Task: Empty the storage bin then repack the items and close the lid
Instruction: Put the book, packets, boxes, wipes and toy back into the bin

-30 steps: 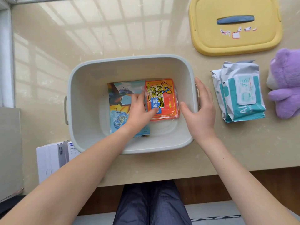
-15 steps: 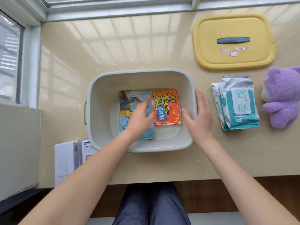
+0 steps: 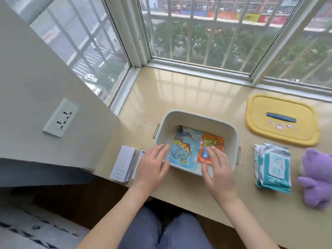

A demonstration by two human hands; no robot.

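A pale grey storage bin (image 3: 195, 117) stands open on the beige sill. Inside lie a blue picture packet (image 3: 186, 146) and an orange-red packet (image 3: 211, 148) side by side. My left hand (image 3: 152, 166) hovers with relaxed fingers over the bin's near-left corner, holding nothing. My right hand (image 3: 219, 171) is spread above the bin's near edge, its fingertips over the orange packet; whether they touch it I cannot tell. The yellow lid (image 3: 280, 121) lies flat at the back right.
Two teal-and-white wet-wipe packs (image 3: 273, 168) lie right of the bin, a purple plush toy (image 3: 316, 178) beyond them. White boxes (image 3: 124, 164) sit left of the bin by a wall with a socket (image 3: 60, 121). Windows border the sill's back and left.
The view tilted up and left, bringing in the windows. My left hand came off the blue packet to the bin's near-left corner. My right hand left the bin's right rim and moved over the orange packet.
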